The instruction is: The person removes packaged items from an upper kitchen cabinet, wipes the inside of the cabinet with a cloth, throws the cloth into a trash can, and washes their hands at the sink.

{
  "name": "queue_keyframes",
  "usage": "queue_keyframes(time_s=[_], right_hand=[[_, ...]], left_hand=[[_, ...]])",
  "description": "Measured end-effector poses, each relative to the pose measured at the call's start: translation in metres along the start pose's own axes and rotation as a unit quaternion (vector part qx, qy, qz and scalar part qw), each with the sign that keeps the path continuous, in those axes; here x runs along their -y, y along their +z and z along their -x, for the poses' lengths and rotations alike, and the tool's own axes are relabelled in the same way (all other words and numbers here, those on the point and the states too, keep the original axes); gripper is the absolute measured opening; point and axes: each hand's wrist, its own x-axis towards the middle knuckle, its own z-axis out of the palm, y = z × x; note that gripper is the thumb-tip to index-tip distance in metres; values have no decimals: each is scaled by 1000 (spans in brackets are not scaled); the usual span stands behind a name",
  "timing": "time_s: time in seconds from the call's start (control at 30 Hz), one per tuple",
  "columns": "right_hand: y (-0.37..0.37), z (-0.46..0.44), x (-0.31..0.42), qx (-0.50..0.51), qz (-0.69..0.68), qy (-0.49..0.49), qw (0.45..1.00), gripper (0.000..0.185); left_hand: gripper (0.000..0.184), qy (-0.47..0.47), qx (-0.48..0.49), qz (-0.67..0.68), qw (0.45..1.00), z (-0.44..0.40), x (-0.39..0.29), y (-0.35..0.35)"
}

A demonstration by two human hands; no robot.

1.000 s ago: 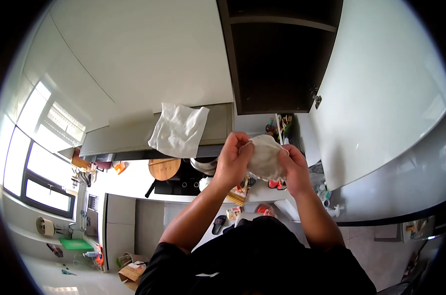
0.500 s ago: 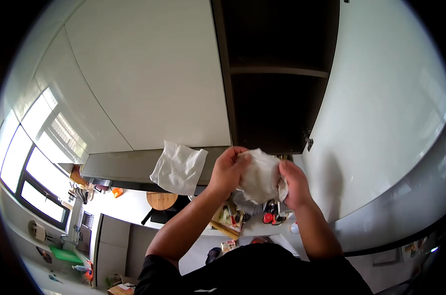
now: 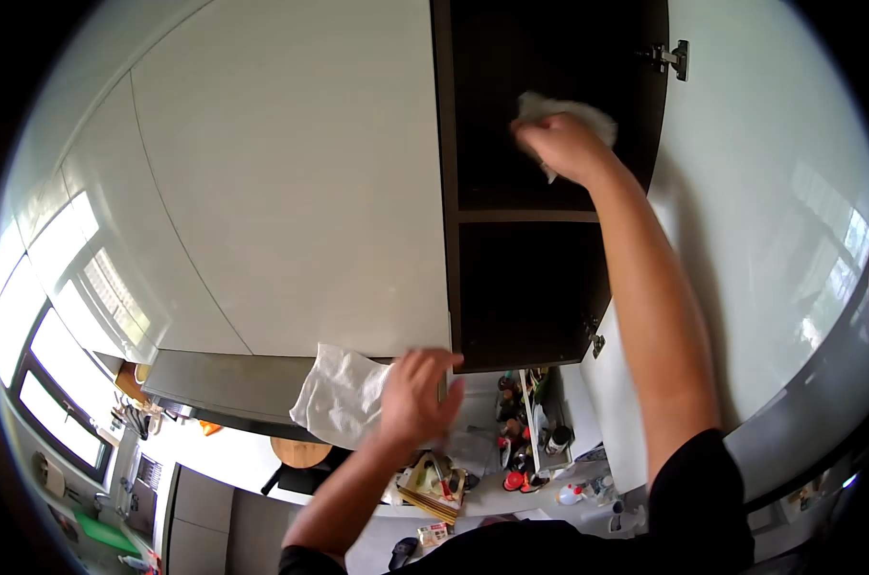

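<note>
My right hand (image 3: 561, 144) is raised into the dark upper compartment of the cabinet (image 3: 549, 217), its fingers closed on a crumpled white cloth (image 3: 588, 117). The cloth spreads out past the knuckles; part of it is hidden by the hand. Lower down, my left hand (image 3: 419, 395) has its fingers apart and holds nothing. It is just in front of the range hood's edge, beside a second white cloth (image 3: 337, 395) draped over that edge.
The open white cabinet door (image 3: 770, 192) stands at the right, with hinges on its inner side. Closed white doors (image 3: 291, 192) fill the left. Below are a round wooden board (image 3: 300, 451), chopsticks (image 3: 427, 504) and a rack of bottles (image 3: 557, 439).
Both hands were together on the cloth below the cabinet. My left hand has let go and lowered; my right hand has carried the cloth up into the upper compartment. The view has tilted upward.
</note>
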Motion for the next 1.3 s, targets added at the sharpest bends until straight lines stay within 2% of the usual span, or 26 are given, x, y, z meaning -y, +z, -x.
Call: queue_keyframes(time_s=[0.03, 0.07, 0.13, 0.2, 0.23, 0.27, 0.3, 0.33, 0.37, 0.4, 0.43, 0.47, 0.53, 0.57, 0.63, 0.67, 0.73, 0.77, 0.8, 0.9, 1.03, 1.1, 1.23, 1.3], right_hand=[[-7, 13, 18, 116, -65, 16, 991, 48], [-5, 3, 16, 163, -69, 89, 980, 48], [-9, -27, -3, 210, -130, 132, 960, 46], [-10, -26, -4, 187, -127, 119, 967, 46], [-9, -24, -5, 166, -125, 104, 973, 46], [0, -26, -11, 164, -124, 106, 973, 46], [18, -31, -17, 175, 76, -9, 982, 47], [29, -32, -21, 178, 272, -120, 938, 49], [36, -24, -20, 178, 274, -115, 938, 49], [46, -16, -19, 181, 223, -54, 956, 52], [52, -14, -21, 183, 168, 8, 968, 56], [51, -20, -29, 182, 168, 12, 969, 56], [50, -34, -52, 131, 71, 141, 979, 63], [45, -45, -62, 125, 74, 146, 979, 63], [38, -70, -77, 198, 159, 98, 962, 67], [41, -82, -84, 196, 162, 101, 962, 67], [49, -108, -98, 200, 122, 164, 958, 71], [61, -134, -116, 195, 123, 163, 959, 71], [76, -164, -140, 198, 157, 78, 965, 70], [83, -173, -140, 210, 191, -24, 959, 67], [94, -151, -78, 250, 201, -111, 941, 57], [142, -180, -83, 231, 112, -163, 953, 61], [153, -177, -41, 277, 22, -149, 949, 58], [170, -194, -51, 282, -3, -95, 955, 55]], left_hand=[[28, 5, -16, 17, 1000, -22, 4, -14], [29, 47, -50, 9, 998, -51, 6, -31], [25, 129, -98, -34, 986, -109, 21, -53], [20, 191, -130, -101, 968, -161, 20, -66], [18, 251, -161, -137, 944, -181, 30, -61], [18, 252, -162, -134, 944, -191, 34, -56], [18, 280, -151, -162, 934, -199, 38, -51], [19, 308, -140, -188, 922, -205, 41, -44], [14, 296, -149, -171, 928, -209, 45, -34], [14, 297, -149, -167, 928, -210, 51, -27], [12, 293, -147, -214, 920, -210, 55, -24], [11, 289, -144, -261, 910, -210, 59, -21], [9, 287, -138, -257, 912, -207, 62, -20], [8, 281, -143, -259, 913, -208, 63, -19], [8, 286, -162, -259, 908, -208, 69, -14], [8, 288, -175, -262, 904, -208, 71, -12], [8, 298, -190, -251, 901, -208, 71, -10], [8, 305, -207, -233, 900, -208, 71, -10], [8, 311, -223, -213, 899, -210, 73, -10], [10, 334, -243, -193, 890, -212, 75, -14], [14, 341, -248, -177, 890, -211, 78, -10], [15, 338, -243, -180, 891, -209, 77, -11], [17, 344, -239, -189, 888, -211, 78, -11], [17, 345, -232, -181, 891, -211, 76, -13]])
